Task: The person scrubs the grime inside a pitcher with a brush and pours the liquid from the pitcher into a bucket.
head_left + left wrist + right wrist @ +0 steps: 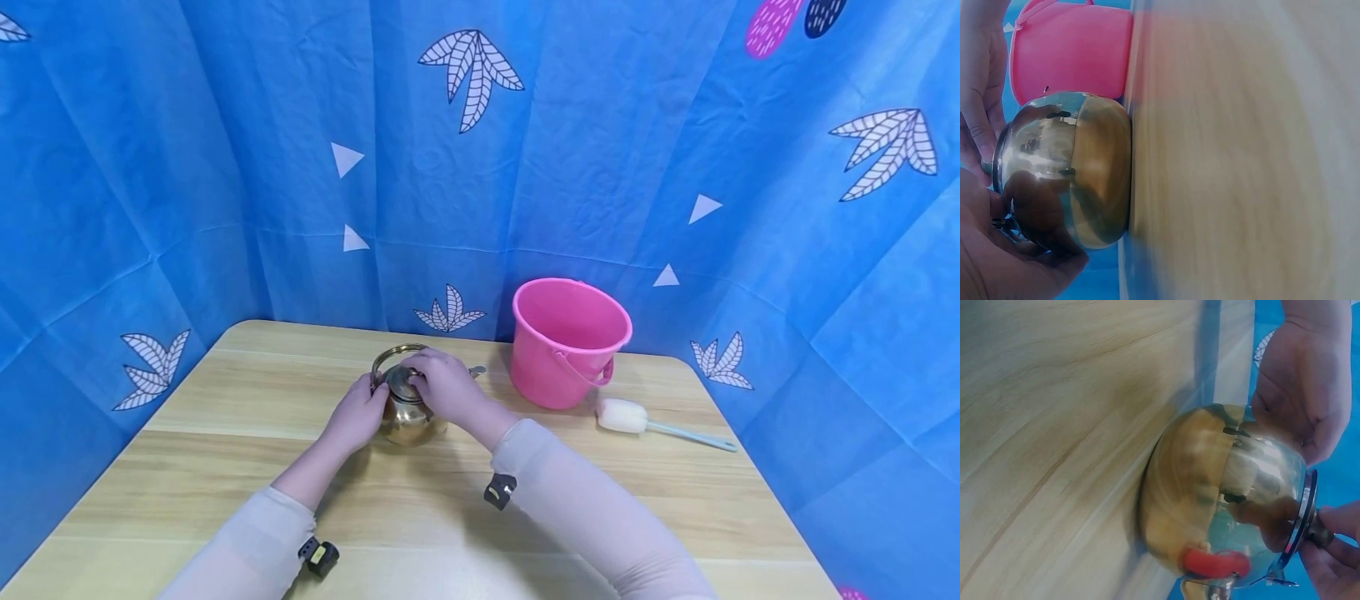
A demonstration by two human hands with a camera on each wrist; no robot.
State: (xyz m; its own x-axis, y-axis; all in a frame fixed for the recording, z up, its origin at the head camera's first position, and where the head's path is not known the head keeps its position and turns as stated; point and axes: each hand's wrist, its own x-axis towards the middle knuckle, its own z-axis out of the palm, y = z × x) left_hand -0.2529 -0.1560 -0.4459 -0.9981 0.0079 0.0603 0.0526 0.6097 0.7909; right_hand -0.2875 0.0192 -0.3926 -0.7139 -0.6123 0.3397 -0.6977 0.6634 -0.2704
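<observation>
A shiny brass teapot (408,427) stands upright on the wooden table, its hoop handle (386,354) raised over the top. My left hand (360,415) grips it at the left side near the handle's base, thumb toward me. With fingers and thumb, my right hand (448,386) pinches the small knob (1320,532) on the round lid (402,385). In the right wrist view the lid sits at the pot's mouth. The spout (1219,591) points away to the right, partly hidden behind my right hand in the head view.
Right of the teapot, a pink bucket (551,379) stands near the table's back edge, its handle hanging down in front. Beside it lies a white sponge brush (622,416) with a pale blue handle. Blue patterned curtain (450,183) surrounds the wooden table (247,400).
</observation>
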